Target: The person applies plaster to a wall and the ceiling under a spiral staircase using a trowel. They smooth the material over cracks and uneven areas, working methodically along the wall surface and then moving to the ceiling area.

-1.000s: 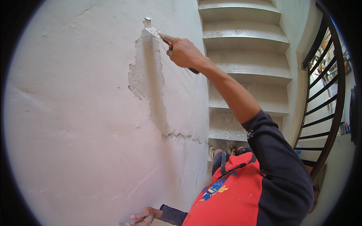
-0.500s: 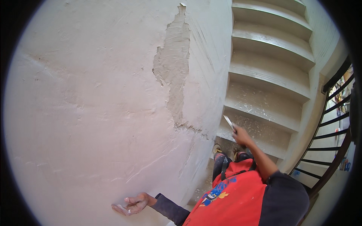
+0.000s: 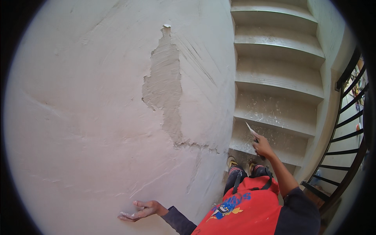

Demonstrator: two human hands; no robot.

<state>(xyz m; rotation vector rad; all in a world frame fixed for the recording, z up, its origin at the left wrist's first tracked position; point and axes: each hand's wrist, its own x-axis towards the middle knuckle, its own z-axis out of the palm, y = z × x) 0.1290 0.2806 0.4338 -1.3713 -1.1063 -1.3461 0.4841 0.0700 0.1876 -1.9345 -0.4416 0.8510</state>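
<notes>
My right hand (image 3: pixel 263 147) is wrapped round the dark handle of a scraper (image 3: pixel 251 128), whose pale blade points up and left over the steps. To the left, my left hand (image 3: pixel 141 210) has its fingers stretched out and holds nothing; white dust marks the fingertips. It is beside the wall (image 3: pixel 90 156), and I cannot tell whether it touches. On the pale wall is a bare grey patch (image 3: pixel 163 82) with ragged, flaking edges. A rough crack (image 3: pixel 197 146) runs right from its lower end.
A staircase (image 3: pixel 279 70) climbs away on the right, its lower steps spotted with white flakes. Beyond it runs a black metal railing (image 3: pixel 346 139). My shoes (image 3: pixel 232 161) stand on a step next to the wall. Dark scratches (image 3: pixel 197 62) slant across the wall beside the patch.
The view has shifted, so the patch sits lower and farther left. My right hand with the scraper has moved slightly right. The left hand's thumb and fingers are spread farther apart.
</notes>
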